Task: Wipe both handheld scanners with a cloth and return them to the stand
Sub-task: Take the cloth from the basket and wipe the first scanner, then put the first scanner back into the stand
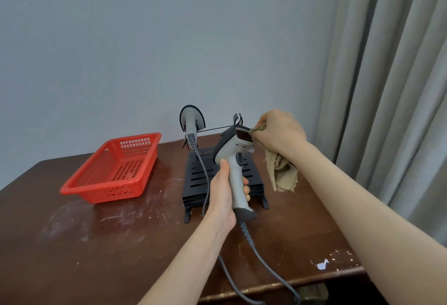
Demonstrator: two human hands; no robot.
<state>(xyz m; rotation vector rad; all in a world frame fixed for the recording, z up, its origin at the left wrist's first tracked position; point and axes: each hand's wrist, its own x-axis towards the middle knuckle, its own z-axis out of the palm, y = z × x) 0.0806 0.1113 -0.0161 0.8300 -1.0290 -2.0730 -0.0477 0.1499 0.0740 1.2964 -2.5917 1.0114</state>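
My left hand [223,198] grips the handle of a grey handheld scanner [234,159], held upright above the black stand [200,179]. My right hand [280,133] holds a tan cloth [281,171] and presses a pinch of it against the scanner's dark window; the rest of the cloth hangs below the hand. A second grey scanner [191,123] hangs on the stand's left hook, its head up. The right hook [237,118] stands bare behind the held scanner. Both scanners trail grey cables toward the table's front edge.
A red perforated plastic basket [113,171] sits left of the stand on the scuffed dark wooden table [96,244]. A grey curtain [391,87] hangs at the right, beside the table's right edge. The wall is close behind the stand.
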